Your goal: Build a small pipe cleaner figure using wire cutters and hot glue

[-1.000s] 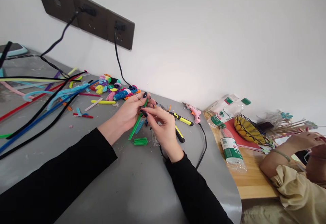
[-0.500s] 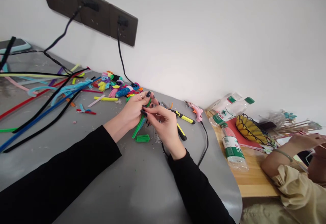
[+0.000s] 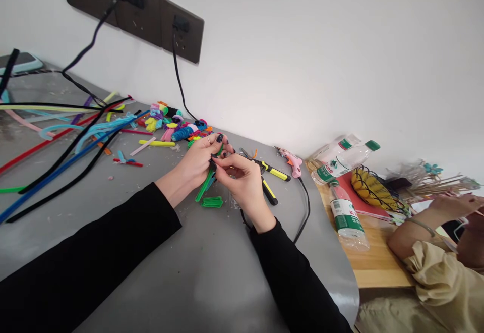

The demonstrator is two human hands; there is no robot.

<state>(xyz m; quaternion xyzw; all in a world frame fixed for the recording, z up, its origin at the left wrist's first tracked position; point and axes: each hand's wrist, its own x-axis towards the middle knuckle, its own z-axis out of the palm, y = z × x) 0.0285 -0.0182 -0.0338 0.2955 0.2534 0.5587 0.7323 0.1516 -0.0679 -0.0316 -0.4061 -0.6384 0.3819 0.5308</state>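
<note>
Left hand (image 3: 194, 164): grip closed on the green fuzzy strip (image 3: 203, 186), thumb and fingers around its upper part, lower end sticking out below, angled down over the table (image 3: 212, 272). Right hand (image 3: 244, 181): thumb and index tips pinched together right at the left fingertips, on or against the strip; exact contact is too small to tell.

Folded green bundle (image 3: 212, 202) lies on the table just below the strip's lower end. Yellow-black pliers (image 3: 279, 172) lie beyond the right hand, pink glue gun (image 3: 294, 165) past them, near the wall, its black cord (image 3: 307, 207) running back toward the person.

Left side of table: loose colored strips (image 3: 26, 154), with a pile of wound, multicolor pieces (image 3: 183, 132) by the wall. To the right, a wooden surface (image 3: 370, 262) carries clear bottles (image 3: 346, 217) and a yellow basket (image 3: 372, 189). Another person's forearm (image 3: 414, 229) is beside it.
</note>
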